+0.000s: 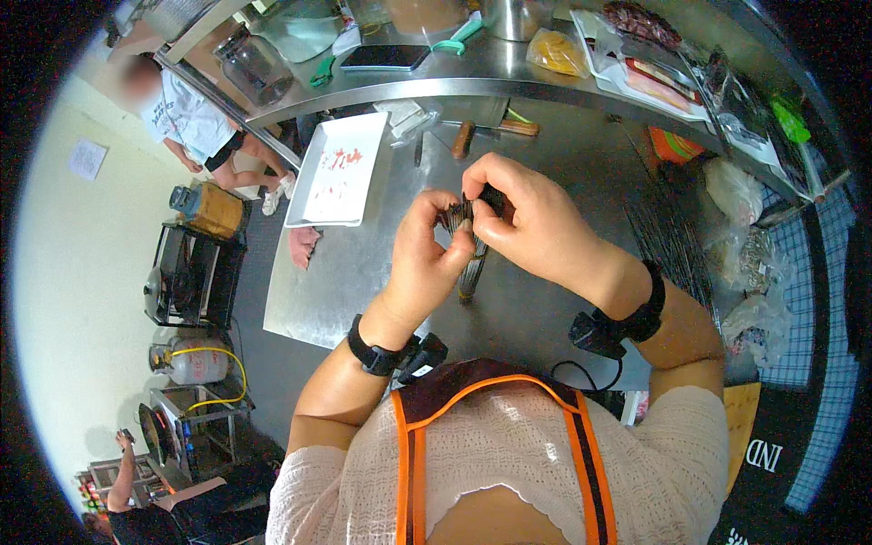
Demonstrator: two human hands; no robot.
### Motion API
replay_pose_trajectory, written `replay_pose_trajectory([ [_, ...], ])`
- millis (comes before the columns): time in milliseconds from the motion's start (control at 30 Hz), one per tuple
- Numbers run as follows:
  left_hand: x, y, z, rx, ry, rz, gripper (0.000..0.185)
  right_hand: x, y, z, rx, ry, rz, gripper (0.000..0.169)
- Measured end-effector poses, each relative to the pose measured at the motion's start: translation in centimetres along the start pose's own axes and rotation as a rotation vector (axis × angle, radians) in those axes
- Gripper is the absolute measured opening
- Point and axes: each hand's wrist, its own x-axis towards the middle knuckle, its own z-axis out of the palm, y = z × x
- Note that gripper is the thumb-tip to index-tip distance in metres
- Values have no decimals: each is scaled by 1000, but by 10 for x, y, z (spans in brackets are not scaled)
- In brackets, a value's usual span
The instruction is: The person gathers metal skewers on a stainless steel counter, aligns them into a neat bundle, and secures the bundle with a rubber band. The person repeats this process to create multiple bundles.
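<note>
A bundle of thin dark sticks (473, 276), perhaps skewers, slants above the steel table between my hands, with a yellowish band near its lower end. My left hand (430, 252) holds the upper part of the bundle, thumb and fingers around its side. My right hand (521, 218) pinches at the top of the same bundle from the other side; the fingers hide what exactly lies between their tips. More long thin dark sticks (671, 238) lie in a loose pile to the right. A white tray (371, 160) with red stains stands at the left, beyond my left hand.
Wooden-handled knives (463, 139) lie at the table's back, under a steel shelf (436, 88) bearing a phone, a jar and packaged food. A reddish cloth or scrap (303, 246) lies near the left edge. Plastic bags (756, 306) crowd the right. Two other people are at the left, away from the table.
</note>
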Motion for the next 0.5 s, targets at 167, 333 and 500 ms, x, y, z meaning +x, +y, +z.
replay_pose_trajectory([
  [167, 1, 3, -1, 66, -6, 34, 22, -2, 4, -1, 85, -25, 22, 15],
  [333, 4, 0, -5, 41, -58, 17, 18, -3, 7, -4, 149, -35, -5, 15],
  [500, 5, -3, -5, -57, -75, -23, 17, -3, 12, -3, 131, -14, -53, 15],
])
